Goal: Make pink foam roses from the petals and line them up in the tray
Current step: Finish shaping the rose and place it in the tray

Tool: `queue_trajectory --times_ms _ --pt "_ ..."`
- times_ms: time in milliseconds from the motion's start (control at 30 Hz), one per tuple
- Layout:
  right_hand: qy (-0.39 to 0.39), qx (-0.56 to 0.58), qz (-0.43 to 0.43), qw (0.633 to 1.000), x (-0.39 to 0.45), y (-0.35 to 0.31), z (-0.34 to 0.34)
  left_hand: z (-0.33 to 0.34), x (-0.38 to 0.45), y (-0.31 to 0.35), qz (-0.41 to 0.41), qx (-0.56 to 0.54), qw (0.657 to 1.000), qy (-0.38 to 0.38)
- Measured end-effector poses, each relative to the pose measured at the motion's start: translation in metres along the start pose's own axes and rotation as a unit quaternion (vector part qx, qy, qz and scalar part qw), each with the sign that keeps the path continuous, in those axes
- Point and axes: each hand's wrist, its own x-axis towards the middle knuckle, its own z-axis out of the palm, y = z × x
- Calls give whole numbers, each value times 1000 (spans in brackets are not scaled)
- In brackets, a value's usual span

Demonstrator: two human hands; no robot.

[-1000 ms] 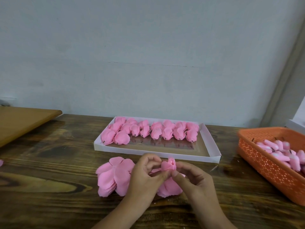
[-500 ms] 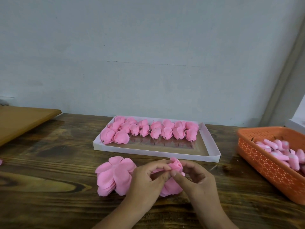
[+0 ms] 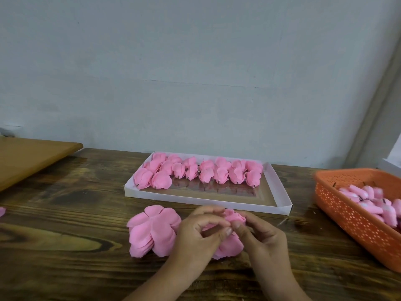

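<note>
The rose bud (image 3: 234,215) you are forming sits just above the tabletop (image 3: 65,246), in front of the white tray (image 3: 280,200), pinched between both hands. Your left hand (image 3: 200,233) has thumb and forefinger closed on its near side; your right hand (image 3: 263,233) pinches it from the right, so the bud pokes up just behind the two grips. If either pinch slackens, the wrapped foam will likely spring open and the layers unroll. Squeeze too hard and you may crease the petals. The loose petal stack (image 3: 152,231) lies touching your left hand, and a careless wrist could scatter it.
</note>
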Motion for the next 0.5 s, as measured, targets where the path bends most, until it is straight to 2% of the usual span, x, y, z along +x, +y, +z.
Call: queue_trajectory --times_ms 133,333,400,500 --pt "55 -2 23 998 1 2 -2 2 0 2 -26 -53 998 15" --pt "109 -4 41 993 1 -2 -8 -3 6 0 -151 -131 972 125" --pt "108 -7 28 994 0 -3 -7 -4 7 4 -206 -155 962 95" --pt "89 -20 -4 996 -1 -4 -3 -4 5 6 -280 -182 943 10"
